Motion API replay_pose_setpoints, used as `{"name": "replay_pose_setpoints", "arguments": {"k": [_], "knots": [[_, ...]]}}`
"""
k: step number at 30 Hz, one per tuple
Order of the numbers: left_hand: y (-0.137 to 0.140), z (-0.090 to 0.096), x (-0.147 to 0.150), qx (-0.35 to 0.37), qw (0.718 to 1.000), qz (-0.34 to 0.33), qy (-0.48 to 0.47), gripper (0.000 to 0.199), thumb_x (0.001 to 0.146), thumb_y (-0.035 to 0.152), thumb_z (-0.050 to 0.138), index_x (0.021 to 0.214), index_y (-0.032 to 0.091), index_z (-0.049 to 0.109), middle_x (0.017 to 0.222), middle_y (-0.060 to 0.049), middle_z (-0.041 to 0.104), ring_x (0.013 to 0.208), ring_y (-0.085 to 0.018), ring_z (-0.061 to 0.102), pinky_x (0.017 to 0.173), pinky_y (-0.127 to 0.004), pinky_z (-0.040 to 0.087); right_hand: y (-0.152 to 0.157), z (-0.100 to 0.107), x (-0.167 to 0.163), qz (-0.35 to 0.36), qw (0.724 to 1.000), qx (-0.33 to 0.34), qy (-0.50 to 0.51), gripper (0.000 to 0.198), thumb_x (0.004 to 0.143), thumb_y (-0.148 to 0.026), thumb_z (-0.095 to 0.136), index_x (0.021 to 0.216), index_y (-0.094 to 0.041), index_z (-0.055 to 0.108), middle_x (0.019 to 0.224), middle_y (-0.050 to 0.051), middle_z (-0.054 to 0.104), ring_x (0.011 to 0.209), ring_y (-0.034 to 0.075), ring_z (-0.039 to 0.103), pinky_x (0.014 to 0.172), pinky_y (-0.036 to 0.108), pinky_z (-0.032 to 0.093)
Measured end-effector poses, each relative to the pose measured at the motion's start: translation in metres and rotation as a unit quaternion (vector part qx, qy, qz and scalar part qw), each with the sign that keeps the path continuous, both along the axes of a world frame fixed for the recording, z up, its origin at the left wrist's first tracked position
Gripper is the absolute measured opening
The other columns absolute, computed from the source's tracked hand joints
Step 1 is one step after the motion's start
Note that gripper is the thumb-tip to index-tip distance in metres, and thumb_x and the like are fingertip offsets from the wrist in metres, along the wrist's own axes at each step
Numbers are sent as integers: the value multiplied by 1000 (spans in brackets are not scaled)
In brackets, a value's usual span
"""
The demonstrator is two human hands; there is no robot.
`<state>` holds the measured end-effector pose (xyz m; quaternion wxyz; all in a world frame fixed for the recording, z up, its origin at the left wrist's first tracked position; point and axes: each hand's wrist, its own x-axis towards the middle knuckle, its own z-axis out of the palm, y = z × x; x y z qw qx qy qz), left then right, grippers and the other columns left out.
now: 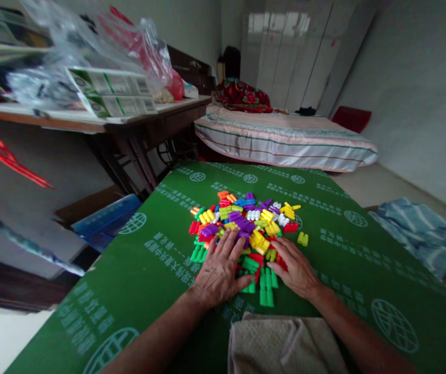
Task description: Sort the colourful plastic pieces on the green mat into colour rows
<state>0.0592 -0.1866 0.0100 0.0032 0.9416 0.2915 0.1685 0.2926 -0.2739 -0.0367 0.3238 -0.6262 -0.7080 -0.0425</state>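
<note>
Pile: one heap of colourful plastic pieces (242, 223) in the middle of the green tabletop (343, 249), right under my hands.
My left hand (219, 267): palm down on the near-left part of the heap, fingers loosely spread, not gripping anything as far as I can see.
My right hand (295, 267): cupped at the right edge, thumb and fingers apart. Red bits show in the gap, no grip on them that I can see.
Done so far: not much, I'd say. No separate groups and nothing built that I can make out.
Left: pretty much the whole heap, colours all jumbled together.
Stray: one yellow-green piece (302, 239) apart from the heap, off to the right.
Near me: folded beige cloth (281, 343), not touching the pieces.
</note>
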Motion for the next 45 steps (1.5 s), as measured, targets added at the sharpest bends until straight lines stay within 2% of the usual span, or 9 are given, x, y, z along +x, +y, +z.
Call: {"name": "replay_pose_setpoints", "arguments": {"k": [9, 22, 27, 30, 32, 35, 39, 42, 45], "knots": [[-7, -9, -9, 46, 998, -43, -7, 71, 87, 57, 46, 144, 16, 33, 148, -16, 40, 137, -31, 38, 110, -53, 38, 48, 4, -3, -18, 999, 49, -12, 38, 91, -35, 51, 123, -16, 58, 115, 16, 64, 110, 28, 58, 96, 47, 50], [0, -11, -8, 109, 993, -22, -48, 55, 88, 47, 49, 133, 15, 47, 142, -16, 48, 128, -29, 49, 102, -48, 46, 41, 9, -17, -36, 995, 69, 62, 36, 91, -34, 51, 122, -19, 62, 121, 13, 65, 114, 24, 59, 101, 41, 48], [-7, -8, -23, 173, 984, -4, -49, 52, 89, 43, 48, 134, 16, 46, 141, -15, 50, 127, -29, 50, 100, -49, 47, 52, 18, 31, -131, 986, 88, 54, 41, 89, -42, 49, 116, -15, 64, 115, 15, 66, 111, 26, 58, 99, 44, 46], [-14, -5, -31, 179, 983, -11, -46, 57, 87, 46, 52, 135, 15, 45, 140, -15, 50, 128, -29, 49, 102, -50, 45, 62, 10, 56, -257, 963, 19, 74, 50, 86, -48, 49, 115, -9, 63, 110, 20, 66, 106, 30, 59, 96, 47, 45], [-17, -6, -33, 180, 983, -15, -40, 58, 86, 48, 52, 135, 16, 45, 140, -15, 51, 127, -29, 50, 101, -50, 46, 67, 1, 56, -297, 948, -21, 111, 53, 86, -50, 46, 114, -9, 64, 105, 20, 67, 102, 30, 60, 94, 47, 45], [-16, -8, -30, 183, 982, -7, -38, 57, 86, 48, 52, 133, 16, 47, 138, -14, 53, 125, -29, 51, 98, -49, 48, 70, -9, 34, -257, 953, -7, 163, 53, 86, -53, 44, 114, -13, 63, 107, 17, 68, 101, 27, 61, 93, 43, 47], [-9, -12, -25, 198, 978, 11, -59, 51, 88, 45, 51, 128, 14, 50, 136, -15, 54, 124, -29, 52, 99, -48, 47, 74, -5, 10, -167, 969, 54, 176, 48, 88, -53, 46, 113, -17, 64, 114, 14, 67, 106, 24, 60, 95, 40, 46], [-6, -12, -31, 216, 974, 10, -72, 51, 88, 44, 52, 129, 14, 48, 136, -14, 55, 126, -28, 50, 100, -47, 47, 86, 5, 30, -164, 973, 79, 139, 43, 88, -49, 47, 108, -17, 66, 108, 13, 68, 103, 25, 61, 96, 40, 45], [-5, -10, -44, 219, 974, 22, -61, 57, 87, 47, 52, 133, 14, 45, 136, -15, 54, 127, -27, 50, 98, -44, 49, 109, 12, 72, -236, 964, 35, 115, 48, 85, -49, 49, 111, -14, 66, 111, 16, 67, 106, 27, 59, 98, 42, 43]]}}
